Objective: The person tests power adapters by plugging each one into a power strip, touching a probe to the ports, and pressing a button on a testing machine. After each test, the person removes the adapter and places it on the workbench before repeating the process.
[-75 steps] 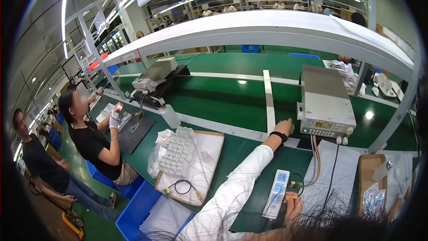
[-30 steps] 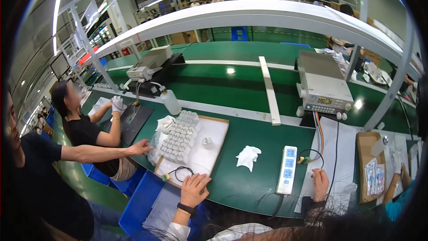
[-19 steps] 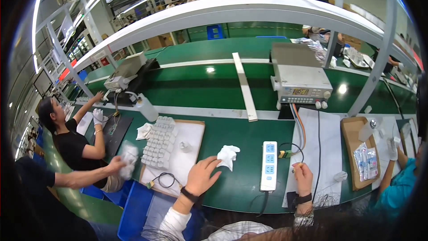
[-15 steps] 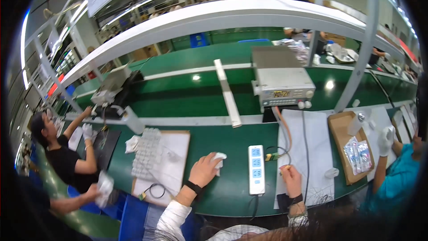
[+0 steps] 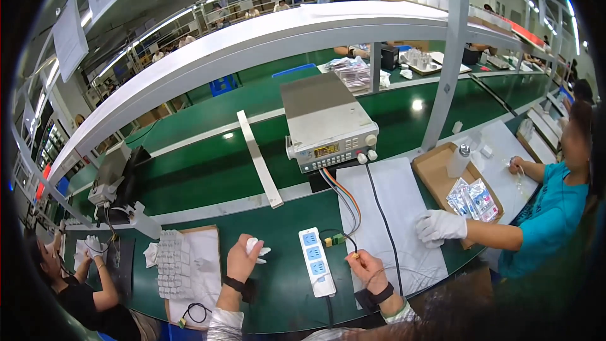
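Note:
My left hand (image 5: 243, 263) is closed around a small white rounded object (image 5: 253, 245), raised over the green bench left of the power strip. What the object is I cannot make out. Fingertips of my right hand (image 5: 371, 271) pinch a small yellow connector (image 5: 355, 256) on a thin black cable, above the white sheet. Just beyond it lies a green-and-yellow connector (image 5: 335, 240), by the leads that run from the bench instrument. Between my hands rests the white power strip (image 5: 317, 263) with blue sockets.
The grey bench instrument (image 5: 334, 132) stands ahead. At left, a shallow tray (image 5: 205, 249) holds rows of white pieces and a coiled black cable (image 5: 197, 312). A co-worker's gloved hand (image 5: 440, 227) is over the sheet, near a cardboard tray (image 5: 429, 164). Another person (image 5: 88, 287) works far left.
The view has swung right. My left hand has turned upward, lifting the white object off the bench. The right co-worker's gloved hand has come in over the white sheet.

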Demonstrator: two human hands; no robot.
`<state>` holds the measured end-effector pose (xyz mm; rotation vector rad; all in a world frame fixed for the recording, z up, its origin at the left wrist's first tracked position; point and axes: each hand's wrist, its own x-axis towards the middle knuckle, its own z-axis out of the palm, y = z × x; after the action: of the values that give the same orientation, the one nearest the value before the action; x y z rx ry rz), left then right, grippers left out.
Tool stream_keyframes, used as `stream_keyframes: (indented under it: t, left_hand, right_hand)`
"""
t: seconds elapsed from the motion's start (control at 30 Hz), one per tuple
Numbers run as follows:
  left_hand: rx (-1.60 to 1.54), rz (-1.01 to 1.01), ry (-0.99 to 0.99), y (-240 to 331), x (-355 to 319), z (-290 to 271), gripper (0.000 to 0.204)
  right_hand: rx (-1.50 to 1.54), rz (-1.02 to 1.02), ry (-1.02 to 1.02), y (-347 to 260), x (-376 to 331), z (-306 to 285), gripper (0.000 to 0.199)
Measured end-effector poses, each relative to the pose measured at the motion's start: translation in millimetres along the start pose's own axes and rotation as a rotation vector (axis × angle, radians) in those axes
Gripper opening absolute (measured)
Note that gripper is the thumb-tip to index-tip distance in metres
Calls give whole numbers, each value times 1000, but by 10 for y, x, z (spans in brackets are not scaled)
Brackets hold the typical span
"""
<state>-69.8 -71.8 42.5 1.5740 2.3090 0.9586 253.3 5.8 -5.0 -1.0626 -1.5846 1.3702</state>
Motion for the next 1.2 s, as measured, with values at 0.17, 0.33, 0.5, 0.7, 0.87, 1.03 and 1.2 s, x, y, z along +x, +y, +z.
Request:
stream_keyframes:
  t: [0.17, 0.33, 0.5, 0.7, 0.87, 1.03, 1.2]
  left_hand:
    - [-267, 61, -103, 328, 390, 171, 25]
    - [-459, 406, -238, 894, 840, 396, 32]
    - [-233, 627, -478, 1526, 1160, 1139, 47]
    - [-178, 565, -615, 1777, 1244, 1555, 68]
    - [-183, 752, -457, 1696, 1201, 1311, 37]
    - [-129, 527, -324, 1046, 829, 526, 25]
    - [-62, 479, -357, 542, 869, 664, 26]
  right_hand:
    - [-92, -38, -53, -47, 19, -47, 19]
    - [-195, -41, -154, -83, 57, -5, 20]
    - [-281, -103, -137, -233, -5, -14, 19]
    - [-292, 88, -296, -265, -109, -55, 17]
    - [-755, -385, -82, 60, -248, -85, 22]
    - [-1067, -459, -12, 141, -269, -17, 27]
    - [-1092, -421, -34, -89, -329, -13, 31]
